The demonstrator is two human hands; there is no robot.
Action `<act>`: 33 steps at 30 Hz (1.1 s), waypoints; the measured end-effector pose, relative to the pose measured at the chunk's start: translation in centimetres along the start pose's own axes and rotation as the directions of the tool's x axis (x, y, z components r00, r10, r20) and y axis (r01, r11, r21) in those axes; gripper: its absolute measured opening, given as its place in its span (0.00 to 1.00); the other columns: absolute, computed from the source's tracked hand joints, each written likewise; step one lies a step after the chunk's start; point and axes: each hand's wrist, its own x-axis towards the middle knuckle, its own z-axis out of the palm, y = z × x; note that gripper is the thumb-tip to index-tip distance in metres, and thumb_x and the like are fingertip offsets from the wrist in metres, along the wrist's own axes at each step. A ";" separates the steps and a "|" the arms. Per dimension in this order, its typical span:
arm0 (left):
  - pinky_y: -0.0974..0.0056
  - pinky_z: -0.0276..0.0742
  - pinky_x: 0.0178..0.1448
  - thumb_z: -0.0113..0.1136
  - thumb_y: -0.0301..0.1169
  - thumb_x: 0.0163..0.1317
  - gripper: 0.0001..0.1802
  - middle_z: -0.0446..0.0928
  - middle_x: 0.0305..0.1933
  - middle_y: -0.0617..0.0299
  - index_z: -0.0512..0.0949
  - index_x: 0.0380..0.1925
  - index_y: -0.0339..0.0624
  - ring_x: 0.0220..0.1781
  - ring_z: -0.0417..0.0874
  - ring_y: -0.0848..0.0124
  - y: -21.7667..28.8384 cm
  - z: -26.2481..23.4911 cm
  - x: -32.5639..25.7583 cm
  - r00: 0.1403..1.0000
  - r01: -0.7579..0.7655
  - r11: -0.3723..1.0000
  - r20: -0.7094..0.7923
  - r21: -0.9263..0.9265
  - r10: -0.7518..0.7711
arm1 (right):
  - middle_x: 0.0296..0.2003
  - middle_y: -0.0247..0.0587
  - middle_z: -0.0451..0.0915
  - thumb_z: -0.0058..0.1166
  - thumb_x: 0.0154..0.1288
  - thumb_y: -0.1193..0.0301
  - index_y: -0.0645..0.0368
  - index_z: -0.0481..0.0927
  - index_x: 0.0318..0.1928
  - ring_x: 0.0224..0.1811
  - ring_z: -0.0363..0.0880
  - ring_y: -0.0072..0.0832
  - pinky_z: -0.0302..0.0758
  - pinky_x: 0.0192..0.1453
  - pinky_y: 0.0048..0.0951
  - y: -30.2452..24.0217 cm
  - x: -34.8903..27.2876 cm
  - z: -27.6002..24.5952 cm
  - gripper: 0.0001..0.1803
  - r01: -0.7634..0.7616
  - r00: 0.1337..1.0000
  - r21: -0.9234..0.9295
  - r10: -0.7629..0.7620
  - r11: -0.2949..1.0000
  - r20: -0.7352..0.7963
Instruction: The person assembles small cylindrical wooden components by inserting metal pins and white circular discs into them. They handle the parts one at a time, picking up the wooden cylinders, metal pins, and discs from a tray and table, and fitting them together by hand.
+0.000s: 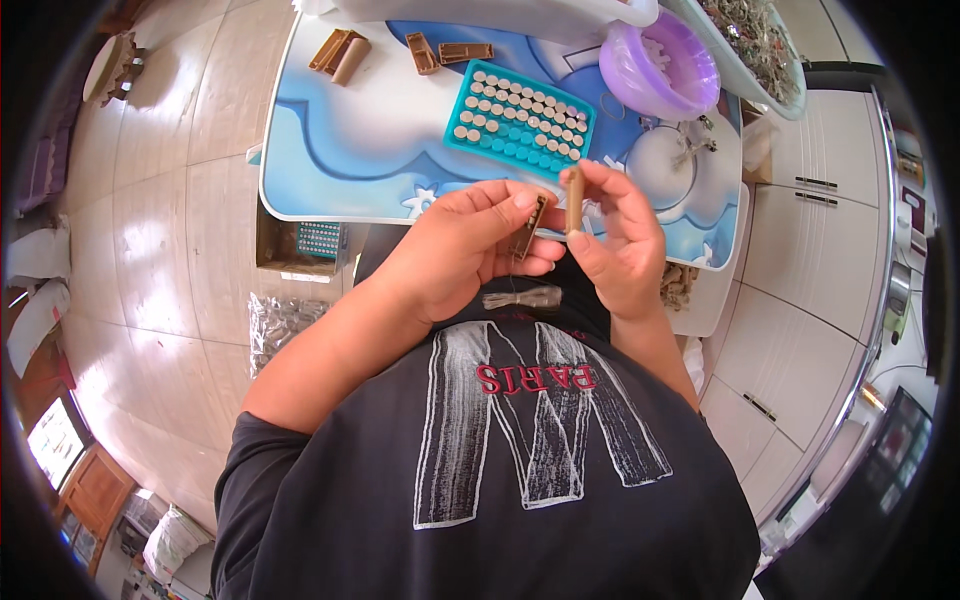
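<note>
My left hand (465, 238) is closed on a narrow brown plastic casing (533, 222), its open side showing dark small parts inside. A thin dark wire seems to run down from it toward a bundle of thin wires (523, 299) on my lap. My right hand (628, 240) pinches a smooth, long brown plastic cover (574, 202) between thumb and fingers. The two brown pieces are held side by side, a little apart, over the table's front edge. Just beyond my hands lies a teal tray (453, 136) with rows of pale round pieces; some front places hold none.
On the blue-and-white table (340, 130), brown casings (424, 54) lie at the far left. A purple bowl (700, 98) and a basin (797, 103) of metal parts stand at the far right. Below on the left are a cardboard box (280, 255) and a plastic bag (285, 328).
</note>
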 end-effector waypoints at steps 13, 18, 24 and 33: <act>0.65 0.79 0.51 0.43 0.36 0.71 0.18 0.77 0.45 0.57 0.69 0.54 0.34 0.46 0.81 0.70 -1.0 -0.2 0.4 0.991 -0.089 0.996 -0.096 0.021 0.091 | 0.45 0.44 0.76 0.68 0.39 0.69 0.61 0.75 0.50 0.46 0.75 0.41 0.70 0.52 0.40 -1.8 0.5 1.0 0.32 0.346 0.938 -0.567 -0.273 0.747 0.212; 0.65 0.79 0.50 0.45 0.34 0.71 0.16 0.77 0.43 0.58 0.72 0.51 0.34 0.44 0.80 0.70 -1.1 0.0 0.4 0.984 -0.113 0.993 -0.135 0.020 0.115 | 0.44 0.43 0.77 0.69 0.39 0.69 0.62 0.75 0.49 0.46 0.75 0.41 0.70 0.52 0.39 -2.0 0.6 1.1 0.31 0.383 0.922 -0.620 -0.318 0.684 0.220; 0.66 0.79 0.51 0.47 0.33 0.70 0.17 0.77 0.45 0.58 0.72 0.53 0.34 0.45 0.80 0.71 -1.2 0.0 0.3 0.983 -0.112 0.994 -0.145 -0.005 0.110 | 0.44 0.43 0.76 0.69 0.39 0.69 0.62 0.75 0.48 0.46 0.75 0.41 0.70 0.52 0.39 -2.1 0.7 1.1 0.31 0.390 0.921 -0.621 -0.309 0.680 0.239; 0.66 0.79 0.51 0.47 0.33 0.70 0.18 0.78 0.44 0.57 0.72 0.54 0.34 0.45 0.80 0.70 -1.4 0.2 0.4 0.973 -0.112 0.994 -0.204 0.008 0.112 | 0.43 0.42 0.76 0.68 0.39 0.69 0.62 0.75 0.48 0.45 0.74 0.40 0.70 0.51 0.40 -2.0 0.6 1.3 0.30 0.400 0.915 -0.645 -0.321 0.651 0.243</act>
